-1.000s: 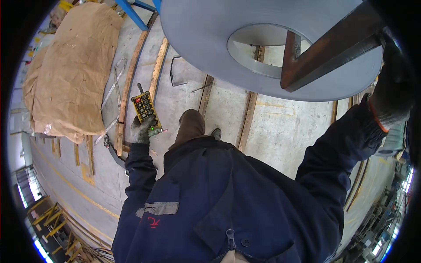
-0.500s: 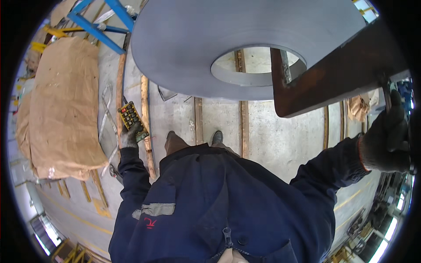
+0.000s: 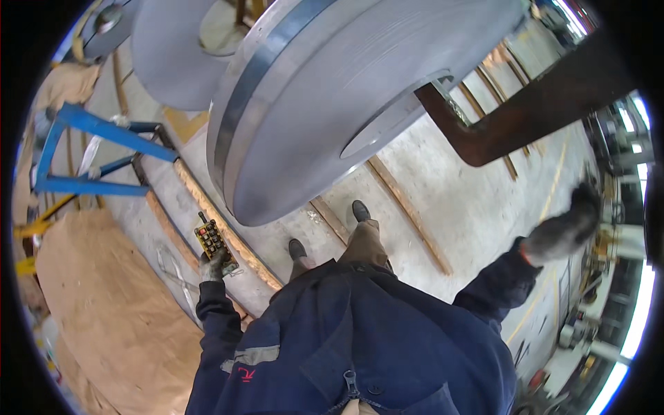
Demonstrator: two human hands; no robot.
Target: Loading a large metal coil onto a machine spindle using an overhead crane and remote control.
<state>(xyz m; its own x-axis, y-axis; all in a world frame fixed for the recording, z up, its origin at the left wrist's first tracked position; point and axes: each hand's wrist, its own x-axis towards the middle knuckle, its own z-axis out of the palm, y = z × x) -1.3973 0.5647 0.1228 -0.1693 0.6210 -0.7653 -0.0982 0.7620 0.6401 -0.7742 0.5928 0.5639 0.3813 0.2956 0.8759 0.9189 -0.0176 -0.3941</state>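
Observation:
My left hand (image 3: 213,266), in a dark glove, is shut on a yellow remote control box (image 3: 211,238) with several buttons, held out in front at my left. My right hand (image 3: 561,229), also gloved and blurred, is stretched out to the right, below the rusty brown hook arm (image 3: 532,114) and not touching it; its fingers cannot be made out. The hook arm reaches into the bore of a large grey steel coil (image 3: 325,104) that hangs above and in front of my feet.
A second steel coil (image 3: 169,52) sits behind at the upper left. A blue steel frame (image 3: 90,124) stands on the left, with a brown paper-wrapped bundle (image 3: 104,318) below it. Wooden beams (image 3: 408,211) lie across the concrete floor. Machinery lines the right edge.
The view has swung, so the coil now fills the upper centre. My right hand has come down away from the hook arm. My left hand still grips the remote.

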